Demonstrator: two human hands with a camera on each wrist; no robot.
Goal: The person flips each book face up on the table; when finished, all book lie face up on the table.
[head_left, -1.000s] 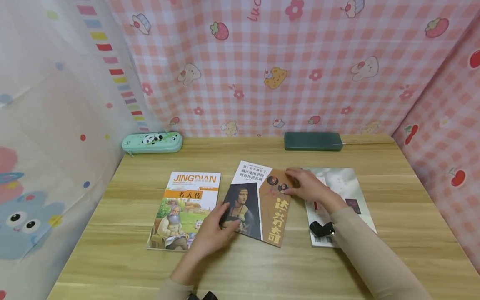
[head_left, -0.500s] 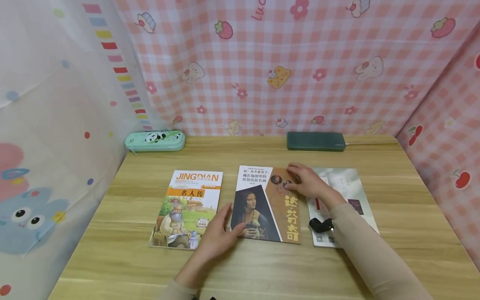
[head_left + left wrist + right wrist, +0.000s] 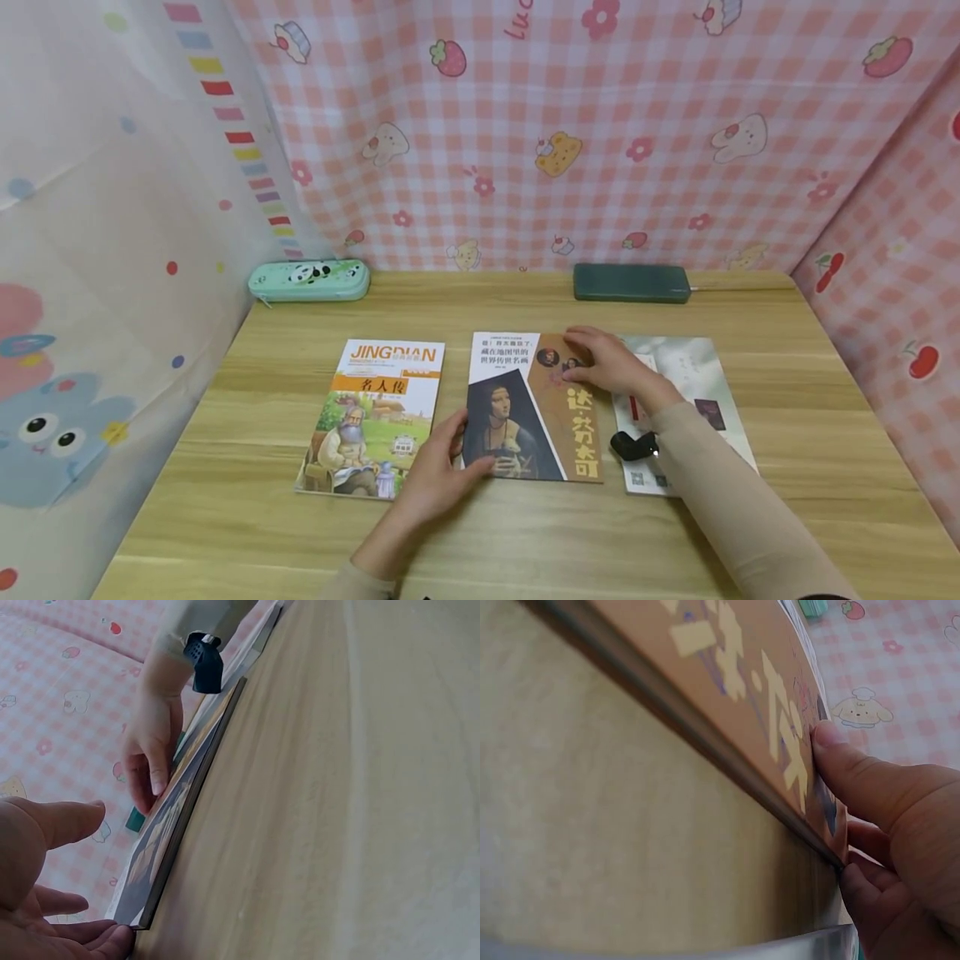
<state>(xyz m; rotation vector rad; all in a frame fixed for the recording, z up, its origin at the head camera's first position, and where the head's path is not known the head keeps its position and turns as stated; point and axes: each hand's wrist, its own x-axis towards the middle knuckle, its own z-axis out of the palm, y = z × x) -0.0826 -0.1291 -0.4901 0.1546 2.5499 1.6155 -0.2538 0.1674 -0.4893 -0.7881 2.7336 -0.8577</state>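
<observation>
A thin book (image 3: 553,425) with a brown-and-white cover and a painted portrait lies almost square on the table between two other books. My left hand (image 3: 441,471) is at its lower left side. In the left wrist view the fingertips (image 3: 112,937) meet the book's corner, while the thumb stands raised off the cover. My right hand (image 3: 611,367) pinches the upper right edge: in the right wrist view the thumb (image 3: 832,739) presses the cover and the other fingers curl at the edge. To the left lies a JINGDIAN book (image 3: 375,429); a pale book (image 3: 693,362) sits partly beneath my right forearm.
A mint panda pencil case (image 3: 309,283) stands at the back left of the wooden table (image 3: 525,542). Further right along the back is a dark green case (image 3: 632,283). Pink checked cloth (image 3: 480,125) hangs behind, and patterned cloth closes both sides.
The middle book has turned counterclockwise from a tilt to nearly straight, its lower end swinging right. Both hands stay at its edges; the left thumb has shifted with it. The outer books lie as before.
</observation>
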